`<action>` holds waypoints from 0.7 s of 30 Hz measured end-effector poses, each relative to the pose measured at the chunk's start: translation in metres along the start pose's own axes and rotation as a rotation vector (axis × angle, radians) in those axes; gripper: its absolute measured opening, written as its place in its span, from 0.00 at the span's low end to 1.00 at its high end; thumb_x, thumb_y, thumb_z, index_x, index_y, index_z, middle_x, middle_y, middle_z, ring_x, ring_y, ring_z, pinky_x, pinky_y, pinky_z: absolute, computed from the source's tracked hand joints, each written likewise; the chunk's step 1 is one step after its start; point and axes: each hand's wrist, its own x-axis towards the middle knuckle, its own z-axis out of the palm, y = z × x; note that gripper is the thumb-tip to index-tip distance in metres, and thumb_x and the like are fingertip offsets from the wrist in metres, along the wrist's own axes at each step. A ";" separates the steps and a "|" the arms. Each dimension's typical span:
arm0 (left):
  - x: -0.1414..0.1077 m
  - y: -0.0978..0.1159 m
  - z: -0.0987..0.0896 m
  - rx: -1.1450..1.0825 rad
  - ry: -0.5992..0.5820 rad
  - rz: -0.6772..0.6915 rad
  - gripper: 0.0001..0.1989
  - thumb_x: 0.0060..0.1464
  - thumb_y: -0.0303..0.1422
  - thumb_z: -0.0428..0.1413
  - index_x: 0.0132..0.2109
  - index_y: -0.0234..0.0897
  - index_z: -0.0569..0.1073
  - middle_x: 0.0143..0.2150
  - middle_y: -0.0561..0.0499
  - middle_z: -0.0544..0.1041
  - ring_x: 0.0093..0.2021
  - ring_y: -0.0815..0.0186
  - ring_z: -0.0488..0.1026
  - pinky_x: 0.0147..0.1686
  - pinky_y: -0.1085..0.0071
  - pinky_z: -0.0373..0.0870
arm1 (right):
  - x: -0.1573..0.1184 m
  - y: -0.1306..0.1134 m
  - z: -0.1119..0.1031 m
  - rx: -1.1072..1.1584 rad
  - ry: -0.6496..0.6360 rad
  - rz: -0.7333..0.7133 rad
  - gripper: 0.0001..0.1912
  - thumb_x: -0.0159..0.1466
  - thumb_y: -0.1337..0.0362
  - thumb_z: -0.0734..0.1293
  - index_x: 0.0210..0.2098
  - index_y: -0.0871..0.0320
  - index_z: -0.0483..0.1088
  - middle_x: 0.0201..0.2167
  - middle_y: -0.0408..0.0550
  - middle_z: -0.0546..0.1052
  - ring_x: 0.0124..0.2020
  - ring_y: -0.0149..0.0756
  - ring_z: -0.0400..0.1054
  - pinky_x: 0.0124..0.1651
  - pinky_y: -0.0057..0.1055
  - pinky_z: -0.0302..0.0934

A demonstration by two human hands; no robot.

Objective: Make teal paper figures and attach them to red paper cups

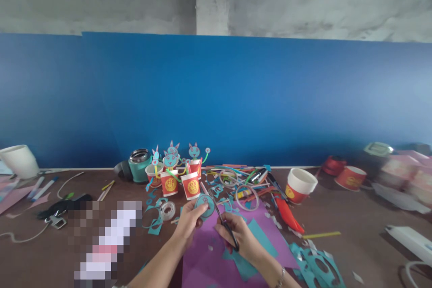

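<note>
Above the purple paper [202, 261], I see the left hand [189, 220] pinching the blue disc [204, 207] between thumb and fingers, and the right hand [236, 231] gripping the scissors [223, 221]. The disc is beside the blades, in front of the near cups [169, 184]. From here, I judge that the blades could cut into the drawing if the left hand turns the disc unevenly. The left thumb lies on the disc, so a too long cut could also nip the skin. If the left arm reaches far, it may knock the cups and tip the paper figures [170, 159]. To the right, blue scraps [315, 266] could hide a small good piece.
</note>
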 end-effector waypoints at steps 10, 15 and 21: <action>-0.001 -0.004 0.003 0.059 -0.012 0.063 0.20 0.37 0.47 0.62 0.27 0.33 0.69 0.16 0.57 0.68 0.12 0.74 0.63 0.11 0.79 0.53 | 0.002 0.009 0.001 0.023 -0.010 0.015 0.18 0.52 0.51 0.70 0.26 0.58 0.63 0.12 0.33 0.61 0.10 0.22 0.54 0.13 0.18 0.53; -0.002 -0.002 0.003 0.051 -0.026 0.052 0.20 0.37 0.46 0.63 0.27 0.33 0.69 0.15 0.57 0.68 0.12 0.75 0.61 0.11 0.79 0.52 | 0.001 0.007 0.003 0.015 -0.004 -0.003 0.20 0.53 0.48 0.68 0.25 0.58 0.62 0.12 0.33 0.60 0.10 0.20 0.53 0.13 0.18 0.53; -0.003 -0.001 0.003 0.040 -0.012 0.060 0.19 0.37 0.46 0.63 0.25 0.33 0.69 0.14 0.58 0.67 0.11 0.76 0.60 0.12 0.79 0.50 | 0.000 0.000 0.004 -0.052 0.008 0.010 0.20 0.53 0.48 0.67 0.23 0.58 0.60 0.11 0.32 0.58 0.10 0.21 0.52 0.12 0.19 0.51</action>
